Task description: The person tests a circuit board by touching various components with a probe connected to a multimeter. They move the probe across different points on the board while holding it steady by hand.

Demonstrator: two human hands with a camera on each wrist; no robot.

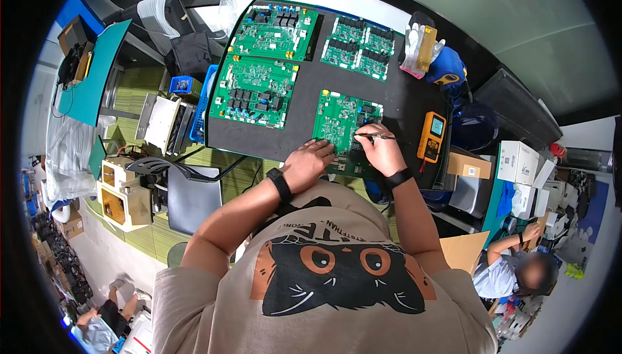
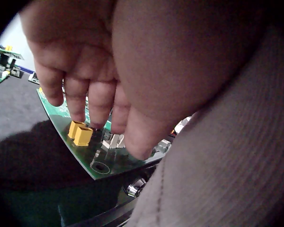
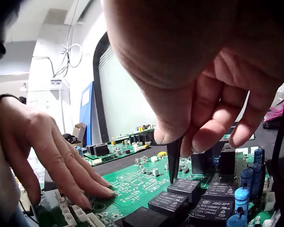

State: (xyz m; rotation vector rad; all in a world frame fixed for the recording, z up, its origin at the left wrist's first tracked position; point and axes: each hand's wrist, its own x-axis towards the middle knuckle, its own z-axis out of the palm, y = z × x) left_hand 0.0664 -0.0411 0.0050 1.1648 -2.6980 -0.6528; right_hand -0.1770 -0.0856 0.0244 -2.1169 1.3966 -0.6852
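Observation:
A green circuit board [image 1: 337, 117] lies on the dark table in front of the person. The left hand [image 1: 310, 163] rests on its left edge with fingers extended; in the left wrist view that hand [image 2: 85, 80] is over a corner with yellow connectors [image 2: 80, 134]. Between thumb and fingers the right hand [image 1: 383, 152] pinches a slim dark tool [image 1: 376, 136]. In the right wrist view the right hand [image 3: 199, 109] holds the dark tool [image 3: 173, 158] pointing down, its tip beside black relays [image 3: 183, 187]. Blue cylindrical parts [image 3: 242, 196] stand nearby.
More boards lie at the upper left [image 1: 275, 30], left [image 1: 256, 91] and top [image 1: 358, 46] of the table. To the right are a yellow meter [image 1: 431, 135], a blue device [image 1: 446, 68] and a white-and-pink bundle [image 1: 414, 53]. Two other people are in the background.

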